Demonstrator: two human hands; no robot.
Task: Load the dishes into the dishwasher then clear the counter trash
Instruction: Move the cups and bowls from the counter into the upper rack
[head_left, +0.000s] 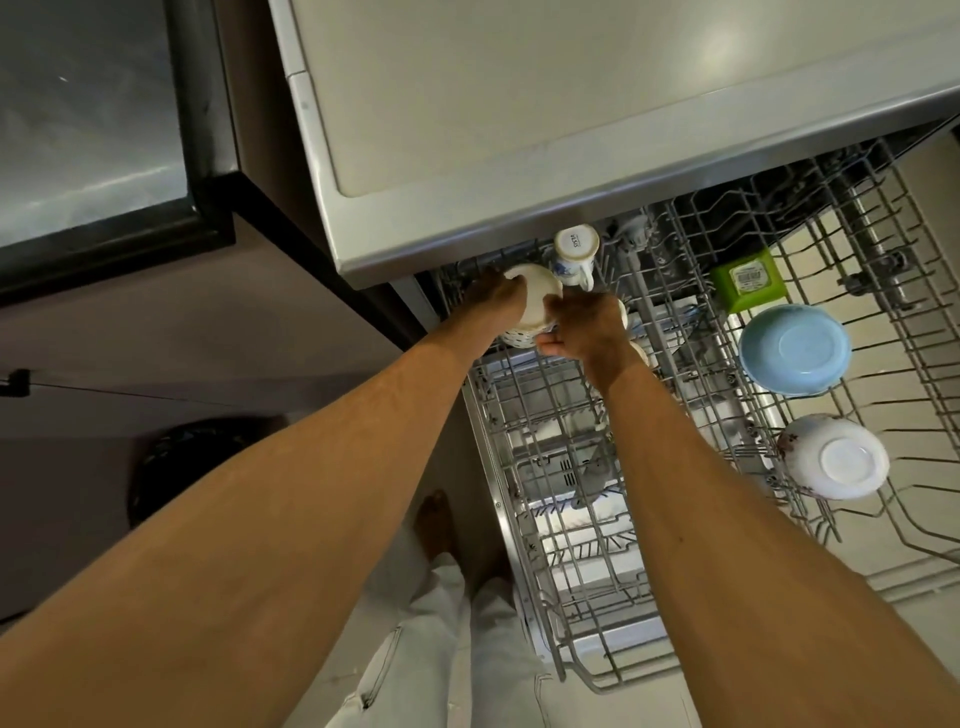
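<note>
Upper rack (569, 670) of the dishwasher stands pulled out below the counter (519, 104), filling centre and right of frame. Your left hand (493, 301), upper centre, is curled round a cream cup (535, 301) held mouth-down over the rack's far left corner; dotted pattern shows near its rim. Your right hand (587, 327) sits just beside it, back of hand toward the camera, thumb touching the cup's lower edge. Fingers are hidden, and pale bits show past the knuckles, so you cannot tell what this hand grips. Just beyond the cup, a blue-patterned mug (574, 254) stands upside down in the rack. Right of centre, a green container (748, 280) lies bottom-up with its barcode label showing. Below it sits a blue bowl (795, 348), inverted, then a white bowl (831, 457), inverted, toward the right edge. Your bare foot (436, 525) and light trousers (447, 649) show at bottom centre.
</note>
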